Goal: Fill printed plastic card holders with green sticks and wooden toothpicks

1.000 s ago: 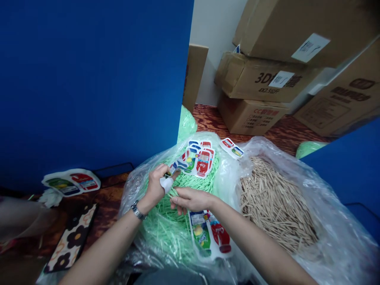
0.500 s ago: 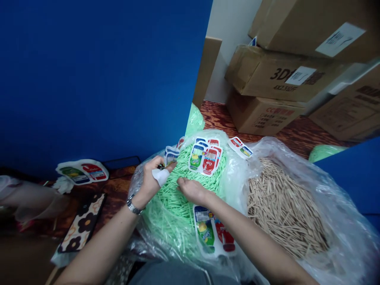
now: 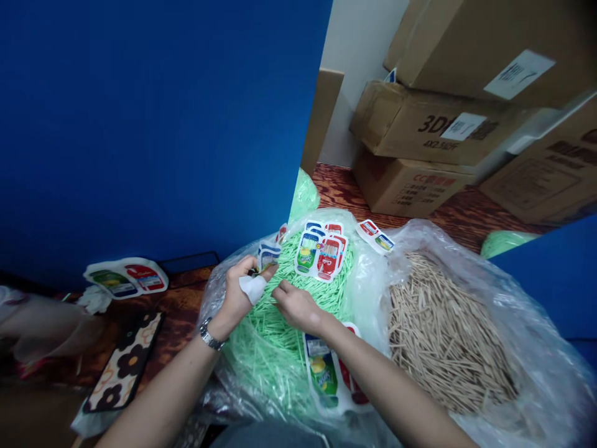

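My left hand is closed around a small white-edged printed pouch with a blue top; a white piece lies along the thumb. My right hand is just to the right, low over a heap of thin green sticks in a clear plastic bag. Its fingers are pinched together, and what they hold is hidden. Several can-shaped Sprite and Cola pouches rest on top of the green sticks. Partly behind my right forearm lies a larger pouch of the same design.
To the right, a second clear bag holds beige sticks. Another pouch lies between the bags' rims. A flower-patterned phone and a printed pouch are at the left. Cardboard boxes stand stacked behind; a blue panel rises ahead.
My right hand has shifted slightly left, closer to my left hand, with its fingers more curled. The left hand keeps its hold on the pouch. The view has tilted slightly.
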